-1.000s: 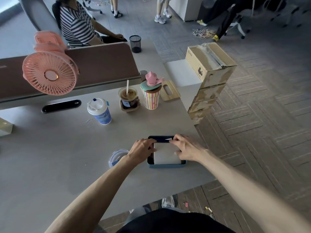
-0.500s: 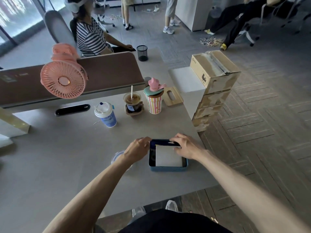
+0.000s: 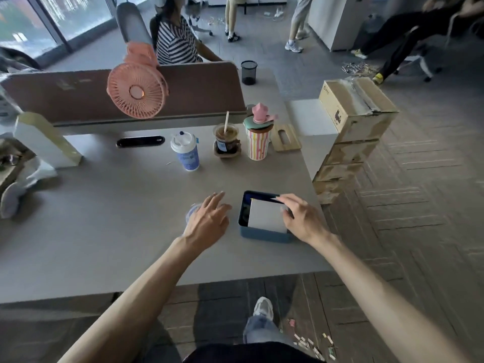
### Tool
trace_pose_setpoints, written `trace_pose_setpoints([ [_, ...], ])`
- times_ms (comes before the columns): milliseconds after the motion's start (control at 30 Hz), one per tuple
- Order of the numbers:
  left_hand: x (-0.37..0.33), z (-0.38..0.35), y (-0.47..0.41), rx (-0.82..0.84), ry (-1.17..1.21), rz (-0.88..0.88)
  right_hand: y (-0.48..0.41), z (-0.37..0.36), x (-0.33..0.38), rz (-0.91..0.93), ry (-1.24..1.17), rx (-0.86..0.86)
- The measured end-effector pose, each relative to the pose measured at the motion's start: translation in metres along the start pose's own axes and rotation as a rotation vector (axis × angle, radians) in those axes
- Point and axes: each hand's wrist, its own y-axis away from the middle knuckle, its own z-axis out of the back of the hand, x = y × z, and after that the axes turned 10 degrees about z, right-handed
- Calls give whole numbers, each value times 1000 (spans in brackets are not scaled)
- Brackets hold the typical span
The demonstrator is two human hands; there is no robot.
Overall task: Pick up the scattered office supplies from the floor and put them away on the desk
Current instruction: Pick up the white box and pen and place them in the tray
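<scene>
A blue box point(image 3: 264, 235) stands on the grey desk point(image 3: 117, 210) near its right front edge. A white pad of paper point(image 3: 265, 214) lies inside it, leaning toward the right. My right hand point(image 3: 301, 218) rests on the pad's right side, fingers touching its top edge. My left hand point(image 3: 207, 218) hovers just left of the box with fingers spread, holding nothing. Under it lies a small clear round container point(image 3: 190, 213), mostly hidden. Several small coloured supplies point(image 3: 311, 341) lie scattered on the floor by my foot.
At the desk's back stand a blue paper cup point(image 3: 186, 150), an iced coffee point(image 3: 226, 138), a striped cup point(image 3: 258, 141), a wooden block point(image 3: 285, 137) and a pink fan point(image 3: 137, 90). Cardboard boxes point(image 3: 353, 113) are stacked right of the desk. People sit and stand beyond.
My left hand has let go of the box's left rim and drawn back to the left, fingers spreading. My right hand has stayed on the pad. The view has tilted up.
</scene>
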Motion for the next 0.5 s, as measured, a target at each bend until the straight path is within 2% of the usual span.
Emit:
trace_pose_setpoints([
  [200, 2, 16, 96, 26, 6, -94, 95, -12, 63, -54, 21, -56],
  [400, -35, 9, 190, 200, 67, -107, 217, -16, 128, -189, 71, -44],
  [500, -67, -7, 228, 304, 71, -169, 275, -13, 151, -286, 76, -25],
])
